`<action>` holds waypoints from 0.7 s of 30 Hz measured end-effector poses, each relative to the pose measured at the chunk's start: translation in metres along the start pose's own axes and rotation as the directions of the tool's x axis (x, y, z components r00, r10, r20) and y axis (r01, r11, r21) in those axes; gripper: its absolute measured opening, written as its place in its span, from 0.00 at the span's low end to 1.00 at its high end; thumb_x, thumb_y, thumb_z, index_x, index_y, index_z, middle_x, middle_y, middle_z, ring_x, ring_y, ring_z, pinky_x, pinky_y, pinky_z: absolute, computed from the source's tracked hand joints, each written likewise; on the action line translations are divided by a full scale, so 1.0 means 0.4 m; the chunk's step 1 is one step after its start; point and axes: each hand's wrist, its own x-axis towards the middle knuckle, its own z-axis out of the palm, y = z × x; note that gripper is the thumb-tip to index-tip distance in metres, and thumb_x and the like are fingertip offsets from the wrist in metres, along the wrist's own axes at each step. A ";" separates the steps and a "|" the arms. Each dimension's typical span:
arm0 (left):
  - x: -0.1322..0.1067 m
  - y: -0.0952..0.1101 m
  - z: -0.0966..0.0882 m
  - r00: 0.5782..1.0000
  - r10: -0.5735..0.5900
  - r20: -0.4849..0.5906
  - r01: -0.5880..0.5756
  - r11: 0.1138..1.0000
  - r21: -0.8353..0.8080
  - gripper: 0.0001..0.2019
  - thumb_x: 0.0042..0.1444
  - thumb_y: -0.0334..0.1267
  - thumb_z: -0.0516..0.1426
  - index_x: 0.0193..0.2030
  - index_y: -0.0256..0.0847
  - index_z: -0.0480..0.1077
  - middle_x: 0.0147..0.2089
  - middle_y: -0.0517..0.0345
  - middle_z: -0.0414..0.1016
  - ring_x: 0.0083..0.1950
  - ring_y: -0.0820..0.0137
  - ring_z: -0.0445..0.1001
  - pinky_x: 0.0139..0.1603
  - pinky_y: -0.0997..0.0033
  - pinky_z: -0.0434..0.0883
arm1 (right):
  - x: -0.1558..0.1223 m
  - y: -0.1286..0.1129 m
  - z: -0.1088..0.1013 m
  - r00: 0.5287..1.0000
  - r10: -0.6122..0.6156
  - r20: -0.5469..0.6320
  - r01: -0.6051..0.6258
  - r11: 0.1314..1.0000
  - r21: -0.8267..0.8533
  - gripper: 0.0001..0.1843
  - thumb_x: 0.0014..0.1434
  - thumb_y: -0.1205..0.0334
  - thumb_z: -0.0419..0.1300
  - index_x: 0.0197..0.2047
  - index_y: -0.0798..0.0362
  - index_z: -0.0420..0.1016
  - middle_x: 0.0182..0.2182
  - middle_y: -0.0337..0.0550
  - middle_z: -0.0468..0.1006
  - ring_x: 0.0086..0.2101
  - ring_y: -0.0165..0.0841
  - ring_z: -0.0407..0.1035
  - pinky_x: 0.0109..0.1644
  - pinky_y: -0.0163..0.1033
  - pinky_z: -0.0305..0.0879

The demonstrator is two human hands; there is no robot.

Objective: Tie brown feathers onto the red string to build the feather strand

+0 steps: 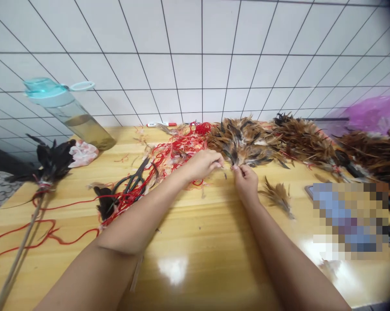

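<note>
My right hand (247, 182) is closed in a pinch on a feather (228, 154), whose dark tip points up and left in front of the brown pile. To its left my left hand (205, 165) is also closed, thumb and fingers together. A small grey wisp shows just below its fingertips, and I cannot make out what is in the pinch. Right behind both hands lies a heap of brown and black feathers (243, 136). Tangled red string (185, 149) spreads beside my left hand. A small bunch of brown feathers (281, 195) rests right of my right hand.
Black-handled scissors (130, 183) lie among red string on the left. A feather-topped stick (23, 242) crosses the left edge, near a water bottle (81, 121) and a red-capped marker (161, 125). More feather bundles (308, 140) and a blurred-out phone (347, 218) lie on the right. A tiled wall stands behind.
</note>
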 end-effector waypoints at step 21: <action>-0.014 -0.003 0.050 0.964 0.248 -0.091 -0.226 0.952 0.204 0.09 0.63 0.34 0.50 0.37 0.38 0.71 0.34 0.55 0.73 0.39 0.68 0.66 0.42 0.69 0.61 | -0.004 -0.004 0.012 0.935 -0.129 0.330 0.131 0.991 0.015 0.13 0.55 0.55 0.56 0.23 0.50 0.70 0.24 0.43 0.75 0.28 0.35 0.67 0.35 0.39 0.61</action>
